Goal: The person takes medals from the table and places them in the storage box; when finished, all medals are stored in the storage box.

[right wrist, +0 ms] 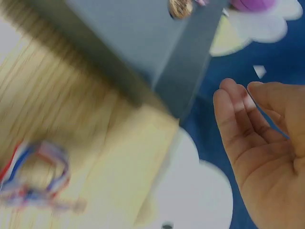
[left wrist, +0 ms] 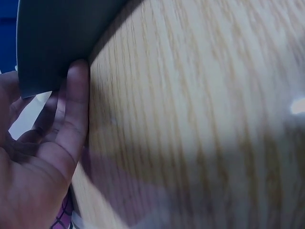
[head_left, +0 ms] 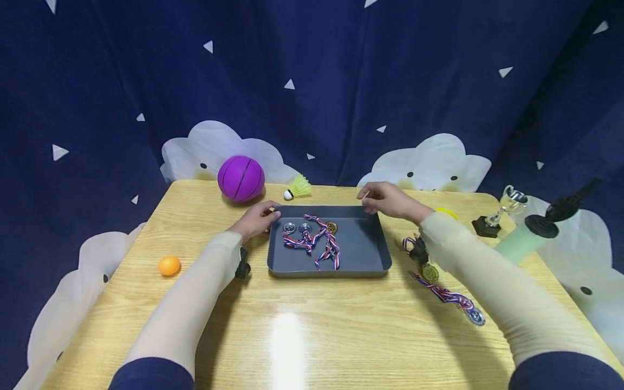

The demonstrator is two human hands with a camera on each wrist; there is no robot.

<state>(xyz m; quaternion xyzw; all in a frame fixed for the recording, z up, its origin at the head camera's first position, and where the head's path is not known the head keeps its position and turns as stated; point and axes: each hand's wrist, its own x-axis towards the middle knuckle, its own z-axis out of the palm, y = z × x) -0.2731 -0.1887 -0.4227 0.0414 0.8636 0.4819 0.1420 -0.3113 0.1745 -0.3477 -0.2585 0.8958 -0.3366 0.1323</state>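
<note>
A dark gray tray (head_left: 361,252) sits near the middle of the wooden counter (head_left: 292,330), a little toward its far edge. The left hand (head_left: 254,219) rests at the tray's far left corner, and the left wrist view shows its thumb touching the tray's wall with relaxed fingers, gripping nothing. The right hand (head_left: 387,200) hovers over the tray's far right corner, fingers loosely open; the right wrist view shows it clear of the rim, holding nothing. Inside the tray lie three medals (head_left: 312,230) with tangled red, white and blue ribbons: two silver, one bronze. Right of the tray, under the right forearm, more medals (head_left: 446,287) lie on the counter; at least two show, one gold and one silver. Along the far edge sit one purple ball (head_left: 241,178) and one yellow shuttlecock (head_left: 298,188). One orange ball (head_left: 169,265) lies near the left edge. One small trophy cup (head_left: 499,212) stands at the far right corner, with one pale green bottle (head_left: 524,238) just beside it.
</note>
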